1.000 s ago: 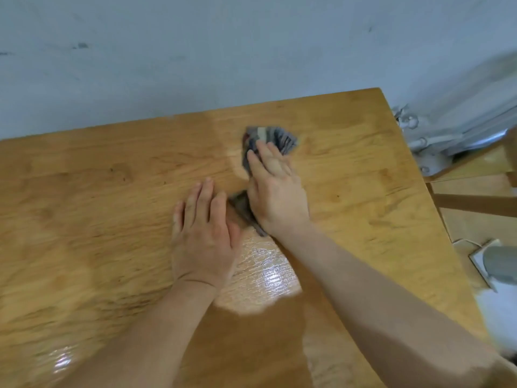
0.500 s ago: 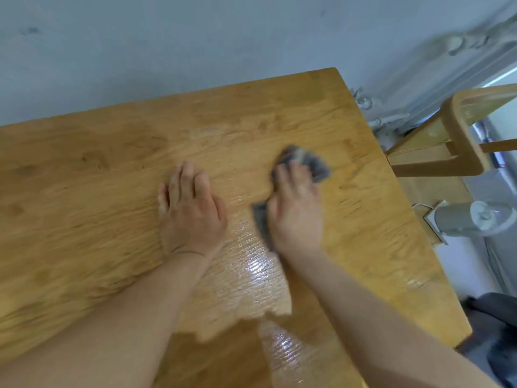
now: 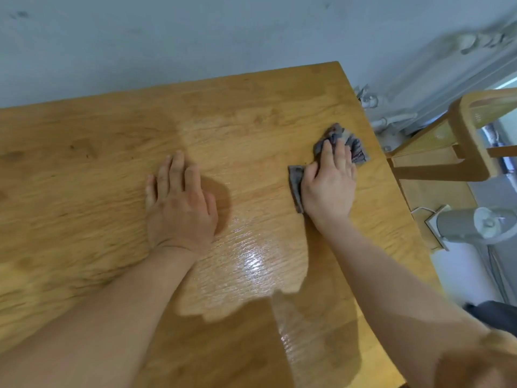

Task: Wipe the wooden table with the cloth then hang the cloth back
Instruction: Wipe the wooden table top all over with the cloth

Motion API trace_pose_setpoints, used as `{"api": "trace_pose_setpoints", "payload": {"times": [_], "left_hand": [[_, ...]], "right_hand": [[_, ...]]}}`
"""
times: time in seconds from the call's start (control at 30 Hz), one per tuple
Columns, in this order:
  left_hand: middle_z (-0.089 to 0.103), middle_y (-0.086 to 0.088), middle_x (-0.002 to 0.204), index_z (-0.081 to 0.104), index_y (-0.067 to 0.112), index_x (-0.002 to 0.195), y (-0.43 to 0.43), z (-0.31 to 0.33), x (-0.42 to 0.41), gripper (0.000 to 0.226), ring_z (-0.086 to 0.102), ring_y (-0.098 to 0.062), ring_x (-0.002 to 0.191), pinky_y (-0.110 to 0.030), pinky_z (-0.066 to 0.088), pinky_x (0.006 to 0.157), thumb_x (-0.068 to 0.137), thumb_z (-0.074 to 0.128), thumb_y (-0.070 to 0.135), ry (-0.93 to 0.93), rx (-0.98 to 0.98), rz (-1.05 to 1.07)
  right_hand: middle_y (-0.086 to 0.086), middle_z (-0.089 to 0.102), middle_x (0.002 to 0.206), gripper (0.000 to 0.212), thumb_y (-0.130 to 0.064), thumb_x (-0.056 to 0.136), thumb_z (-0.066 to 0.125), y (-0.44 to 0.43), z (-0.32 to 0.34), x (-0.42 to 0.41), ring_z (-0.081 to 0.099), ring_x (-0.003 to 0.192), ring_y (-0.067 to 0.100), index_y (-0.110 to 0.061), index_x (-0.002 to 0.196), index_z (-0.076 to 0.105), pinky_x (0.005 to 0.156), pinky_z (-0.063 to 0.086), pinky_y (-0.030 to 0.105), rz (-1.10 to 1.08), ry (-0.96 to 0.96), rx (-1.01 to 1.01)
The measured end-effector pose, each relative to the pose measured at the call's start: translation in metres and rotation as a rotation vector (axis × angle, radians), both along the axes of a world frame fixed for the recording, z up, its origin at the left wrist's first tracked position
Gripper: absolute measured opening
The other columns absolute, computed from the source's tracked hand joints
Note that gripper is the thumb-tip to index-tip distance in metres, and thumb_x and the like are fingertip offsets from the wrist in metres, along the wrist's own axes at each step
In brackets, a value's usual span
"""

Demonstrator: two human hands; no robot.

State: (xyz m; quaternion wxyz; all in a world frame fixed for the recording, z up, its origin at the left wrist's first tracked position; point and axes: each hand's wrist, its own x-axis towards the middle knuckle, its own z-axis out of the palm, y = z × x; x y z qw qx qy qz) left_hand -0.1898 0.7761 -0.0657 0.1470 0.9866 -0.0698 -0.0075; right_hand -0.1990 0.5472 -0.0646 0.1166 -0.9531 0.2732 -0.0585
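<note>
The wooden table point(image 3: 84, 191) fills most of the view, its top glossy with a bright sheen near the middle. A crumpled grey-blue cloth point(image 3: 355, 144) lies close to the table's right edge. My right hand point(image 3: 330, 186) presses flat on the cloth, covering its middle; cloth sticks out beyond the fingers and at the thumb side. My left hand point(image 3: 179, 205) rests palm down on the bare wood, fingers together, well to the left of the cloth and holding nothing.
A pale wall point(image 3: 195, 37) runs behind the table's far edge. A wooden chair point(image 3: 461, 147) stands just past the right edge. Below it is a grey fan-like device point(image 3: 475, 225) on the floor. Pipes point(image 3: 391, 119) run along the wall at the right.
My right hand has slid the cloth to the right, from beside my left hand to near the table's right edge. My left hand has stayed flat on the wood.
</note>
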Motion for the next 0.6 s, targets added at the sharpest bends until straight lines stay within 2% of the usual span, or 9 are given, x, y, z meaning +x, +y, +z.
{"api": "trace_pose_setpoints", "payload": {"times": [0.03,0.2,0.3,0.47,0.53,0.6], "left_hand": [[0.035,-0.014,0.149,0.044,0.010,0.127,0.000,0.000,0.000,0.047,0.026,-0.031,0.140,-0.049,0.017,0.114,0.085,0.030,0.026,0.005,0.009,0.006],[0.038,-0.016,0.147,0.046,0.008,0.126,-0.002,0.004,-0.006,0.047,0.031,-0.034,0.136,-0.053,0.024,0.111,0.085,0.032,0.026,0.008,0.049,0.011],[0.034,-0.016,0.149,0.042,0.009,0.129,-0.005,0.008,-0.010,0.047,0.026,-0.034,0.138,-0.053,0.022,0.112,0.087,0.032,0.025,0.035,0.103,0.019],[0.023,-0.018,0.153,0.032,0.008,0.141,-0.044,0.014,-0.009,0.054,0.018,-0.036,0.140,-0.053,0.013,0.115,0.089,0.040,0.022,0.127,0.156,0.049],[0.024,-0.018,0.153,0.031,0.008,0.143,-0.076,0.013,-0.015,0.060,0.020,-0.035,0.141,-0.051,0.014,0.115,0.087,0.031,0.028,0.118,0.132,-0.005],[0.026,-0.016,0.153,0.031,0.008,0.144,-0.096,0.010,-0.020,0.066,0.023,-0.033,0.140,-0.050,0.014,0.115,0.083,0.024,0.032,0.109,0.113,0.003]], "right_hand": [[0.013,0.030,0.157,0.055,-0.028,0.094,0.036,0.016,-0.001,0.002,0.023,0.146,0.029,-0.011,0.146,0.040,0.119,0.018,0.047,0.060,-0.016,-0.014],[0.007,0.044,0.150,0.053,-0.030,0.088,0.036,0.092,-0.005,-0.008,0.035,0.142,0.024,-0.018,0.137,0.053,0.116,0.023,0.043,0.626,-0.056,0.049],[0.005,0.047,0.148,0.051,-0.029,0.089,0.038,0.049,-0.001,-0.017,0.038,0.140,0.021,-0.017,0.136,0.055,0.115,0.029,0.044,0.754,-0.039,0.060],[0.017,0.044,0.148,0.056,-0.029,0.090,0.034,-0.099,0.000,-0.017,0.039,0.138,0.032,-0.005,0.137,0.051,0.111,0.033,0.051,0.343,-0.024,-0.017],[0.017,0.035,0.153,0.058,-0.028,0.092,0.030,-0.101,0.000,-0.014,0.030,0.143,0.033,-0.006,0.143,0.043,0.115,0.025,0.051,0.151,0.010,0.011],[0.020,0.034,0.153,0.059,-0.027,0.090,0.032,-0.070,-0.002,-0.018,0.030,0.142,0.035,-0.004,0.143,0.042,0.115,0.026,0.051,0.068,-0.003,0.007]]}}
